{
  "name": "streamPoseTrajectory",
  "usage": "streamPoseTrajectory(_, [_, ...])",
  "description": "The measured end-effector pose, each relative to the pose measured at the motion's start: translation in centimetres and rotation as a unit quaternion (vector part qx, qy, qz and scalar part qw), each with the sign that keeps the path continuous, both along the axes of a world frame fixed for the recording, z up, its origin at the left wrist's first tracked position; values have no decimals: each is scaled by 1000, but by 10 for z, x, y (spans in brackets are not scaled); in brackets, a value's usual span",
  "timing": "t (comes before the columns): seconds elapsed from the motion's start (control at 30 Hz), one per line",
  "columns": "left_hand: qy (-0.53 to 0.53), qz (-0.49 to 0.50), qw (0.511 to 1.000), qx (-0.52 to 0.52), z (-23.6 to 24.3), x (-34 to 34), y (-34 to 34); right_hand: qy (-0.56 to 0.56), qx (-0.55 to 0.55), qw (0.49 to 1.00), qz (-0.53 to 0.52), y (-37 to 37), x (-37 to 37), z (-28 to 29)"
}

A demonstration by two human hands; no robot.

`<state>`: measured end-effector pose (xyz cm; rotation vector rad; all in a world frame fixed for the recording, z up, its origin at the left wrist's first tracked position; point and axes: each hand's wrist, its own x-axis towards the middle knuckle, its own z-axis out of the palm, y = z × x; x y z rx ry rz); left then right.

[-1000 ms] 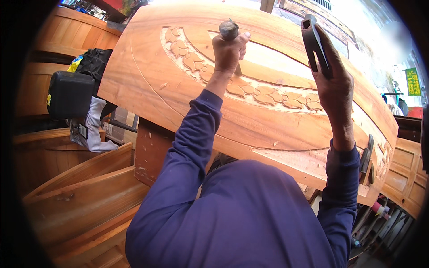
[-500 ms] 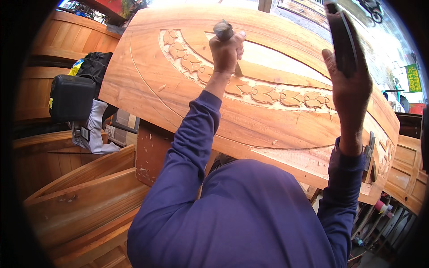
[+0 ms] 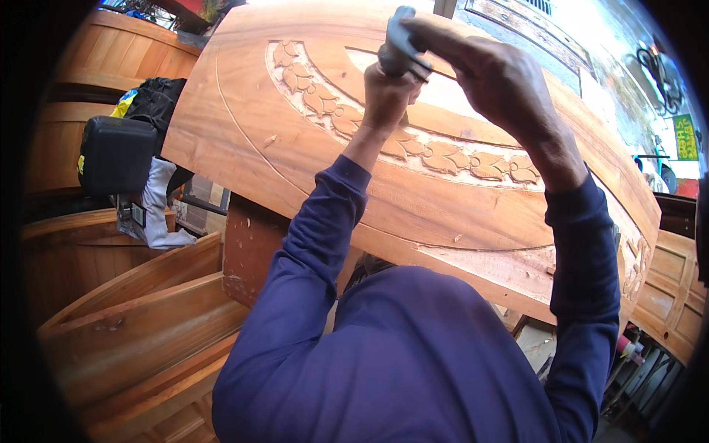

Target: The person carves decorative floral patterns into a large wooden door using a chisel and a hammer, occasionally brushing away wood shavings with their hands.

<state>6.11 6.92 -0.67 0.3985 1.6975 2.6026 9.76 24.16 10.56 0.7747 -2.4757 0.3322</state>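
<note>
A broad wooden panel (image 3: 458,207) lies in front of me, with a curved band of carved leaves (image 3: 443,157) in low relief. My left hand (image 3: 388,100) is closed around a carving chisel (image 3: 393,62) held upright at the band's upper edge; its worn handle end sticks out above the fist, and its tip is hidden. My right hand (image 3: 509,92) is closed on a dark mallet (image 3: 402,35), whose greyish end meets or nearly meets the top of the chisel handle. Whether they touch, I cannot tell.
Left of the panel are a black hard case (image 3: 118,155), a black bag (image 3: 159,103) and a pale cloth (image 3: 159,207). Wooden door panels (image 3: 133,325) lean at lower left, another door (image 3: 668,288) at right. A red-brown support (image 3: 251,251) stands under the panel.
My right hand has swung the mallet from the raised position at right, leftward to the chisel's handle. My left hand has shifted slightly right and down in the view, still gripping the chisel.
</note>
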Motion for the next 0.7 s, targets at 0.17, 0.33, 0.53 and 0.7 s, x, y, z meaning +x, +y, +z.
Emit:
streamPoseTrajectory(0.17, [-15, -7, 1000, 24, -5, -10, -7, 41, -60, 997, 30, -10, 3, -19])
streamPoseTrajectory(0.33, [-28, 70, 987, 145, -13, -30, -52, -56, -199, 978, -27, 14, 44, -15])
streamPoseTrajectory(0.53, [-36, 39, 999, 2, 13, -7, 0, -103, -307, 942, -85, 39, 77, -25])
streamPoseTrajectory(0.7, [-27, 77, 997, 3, 11, -16, -10, -94, -305, 943, -97, 40, 92, -16])
